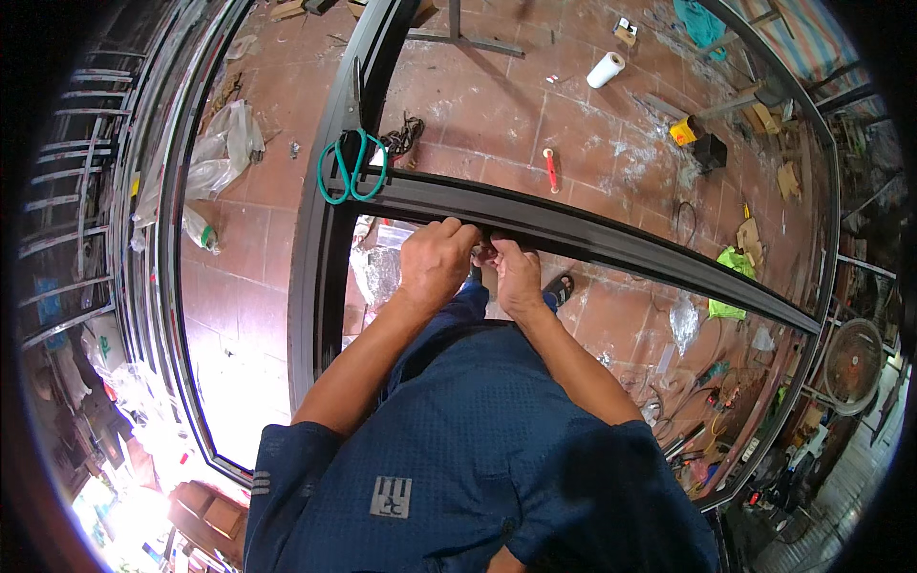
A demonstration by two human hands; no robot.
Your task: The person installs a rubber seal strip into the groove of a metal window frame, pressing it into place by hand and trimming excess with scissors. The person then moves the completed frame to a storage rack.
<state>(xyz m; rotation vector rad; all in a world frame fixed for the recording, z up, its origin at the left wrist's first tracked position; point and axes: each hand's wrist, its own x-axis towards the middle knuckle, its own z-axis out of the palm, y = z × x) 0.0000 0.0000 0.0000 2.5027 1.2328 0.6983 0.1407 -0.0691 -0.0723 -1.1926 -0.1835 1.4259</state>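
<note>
My left hand (pixel 436 260) is closed, its knuckles up, against the near edge of a dark metal crossbar (pixel 535 216). Close beside it, my right hand (pixel 515 275) pinches with thumb and fingers at the same edge. Whatever lies between the fingertips is too small and hidden to name. The crossbar joins a dark upright bar (pixel 315 258) of a large frame on the left. On that joint rest scissors with green handles (pixel 351 168), their blades pointing away from me.
Beyond the crossbar, a red-handled tool (pixel 551 172), a white roll (pixel 606 70) and a yellow container (pixel 683 131) are on the tiled floor. Clear plastic bags (pixel 226 143) lie at left. A round fan (pixel 853 367) stands at right. Tools and cords (pixel 712 406) clutter the lower right.
</note>
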